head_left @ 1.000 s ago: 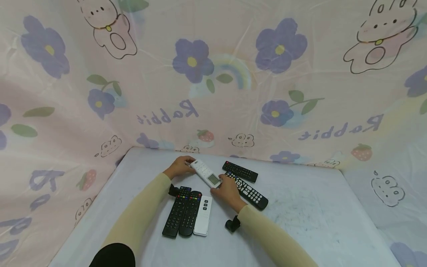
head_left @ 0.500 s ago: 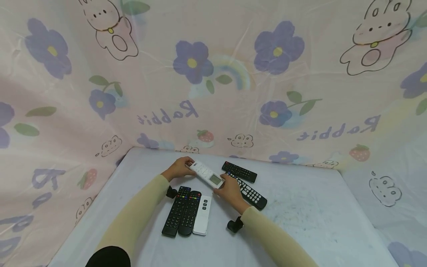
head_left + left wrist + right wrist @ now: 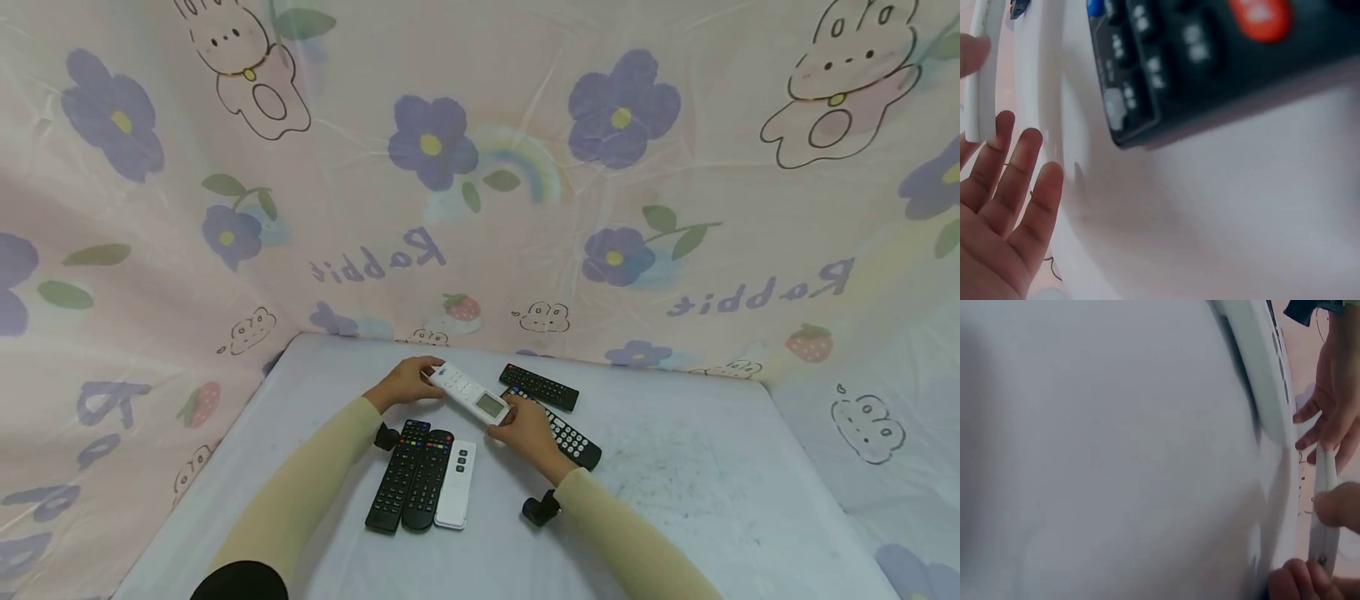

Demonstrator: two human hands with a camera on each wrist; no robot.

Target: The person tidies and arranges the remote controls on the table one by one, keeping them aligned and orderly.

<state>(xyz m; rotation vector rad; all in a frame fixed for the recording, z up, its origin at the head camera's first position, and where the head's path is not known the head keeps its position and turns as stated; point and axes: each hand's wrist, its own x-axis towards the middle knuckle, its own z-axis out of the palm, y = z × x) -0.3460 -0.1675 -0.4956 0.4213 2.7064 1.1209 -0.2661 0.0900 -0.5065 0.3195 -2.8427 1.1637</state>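
Note:
A white remote control with a small grey screen (image 3: pixel 467 390) is held slantwise between both hands, screen end toward the right. My left hand (image 3: pixel 408 381) pinches its far-left end; in the left wrist view, the thumb lies on one side of the remote (image 3: pixel 984 94) and the other fingers spread beyond. At the screen end, my right hand (image 3: pixel 531 433) grips it between thumb and fingers. From the right wrist view, the thumb (image 3: pixel 1340 505) presses the remote's side. Partly behind the right hand lies a black remote with white buttons (image 3: pixel 576 442).
Nearer on the white table (image 3: pixel 697 533), two black remotes (image 3: pixel 393 492) (image 3: pixel 427 483) and a white remote (image 3: pixel 454 492) lie side by side. Another black remote (image 3: pixel 540 386) lies toward the back. A printed curtain (image 3: pixel 510 242) rises behind the table.
The held white remote has shifted slightly right and toward the person. My right hand has moved right with it, covering more of the white-buttoned remote. The lying remotes stay put.

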